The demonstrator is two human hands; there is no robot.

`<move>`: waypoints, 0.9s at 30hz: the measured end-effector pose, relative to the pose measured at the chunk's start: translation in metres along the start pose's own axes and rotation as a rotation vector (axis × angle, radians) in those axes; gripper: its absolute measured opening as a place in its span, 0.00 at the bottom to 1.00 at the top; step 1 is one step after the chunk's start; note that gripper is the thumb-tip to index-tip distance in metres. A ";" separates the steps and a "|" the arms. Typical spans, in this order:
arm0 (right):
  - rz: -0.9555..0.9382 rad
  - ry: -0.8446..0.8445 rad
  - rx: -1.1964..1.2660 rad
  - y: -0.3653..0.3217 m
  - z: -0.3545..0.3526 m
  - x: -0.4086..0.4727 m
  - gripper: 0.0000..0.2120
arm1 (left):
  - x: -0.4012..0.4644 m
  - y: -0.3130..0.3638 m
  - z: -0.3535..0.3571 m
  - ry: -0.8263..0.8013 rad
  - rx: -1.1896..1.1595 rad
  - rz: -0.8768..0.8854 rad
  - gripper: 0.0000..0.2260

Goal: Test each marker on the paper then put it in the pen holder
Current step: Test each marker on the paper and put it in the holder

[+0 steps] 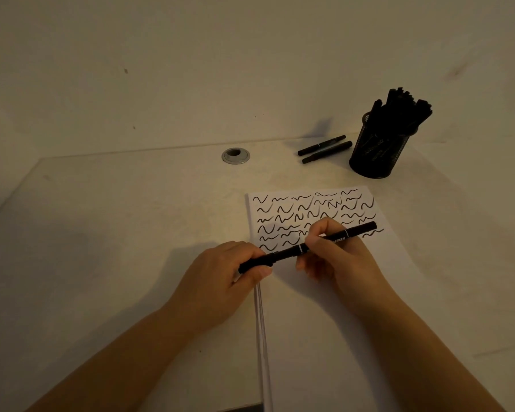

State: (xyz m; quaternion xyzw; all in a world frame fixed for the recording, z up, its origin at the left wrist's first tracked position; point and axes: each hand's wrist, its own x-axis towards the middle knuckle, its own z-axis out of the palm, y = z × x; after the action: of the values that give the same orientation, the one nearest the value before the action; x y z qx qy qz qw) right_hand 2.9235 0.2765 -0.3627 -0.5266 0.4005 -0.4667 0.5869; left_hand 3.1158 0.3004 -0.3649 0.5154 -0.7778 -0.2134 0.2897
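A black marker (286,251) is held level above the white paper (324,307). My left hand (220,281) grips its left end, at the cap. My right hand (336,257) pinches the barrel near the middle, and the right end sticks out past my fingers. The top half of the paper is covered with rows of black squiggles. A black mesh pen holder (378,150) stands at the back right, packed with several black markers. Two more black markers (324,149) lie side by side on the desk just left of the holder.
The white desk (116,233) meets a pale wall at the back. A grey cable grommet (235,156) sits in the desk near the back edge, left of the loose markers. The paper is a stack of sheets with its left edge by my left hand.
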 end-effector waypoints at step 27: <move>-0.071 -0.082 -0.053 -0.012 0.011 -0.009 0.07 | -0.002 0.007 0.008 -0.026 -0.145 -0.013 0.08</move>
State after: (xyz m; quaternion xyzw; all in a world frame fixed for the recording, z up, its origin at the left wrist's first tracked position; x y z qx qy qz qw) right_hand 2.9303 0.2881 -0.3501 -0.5748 0.3693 -0.4543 0.5717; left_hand 3.1065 0.3055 -0.3674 0.4951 -0.7606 -0.2777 0.3150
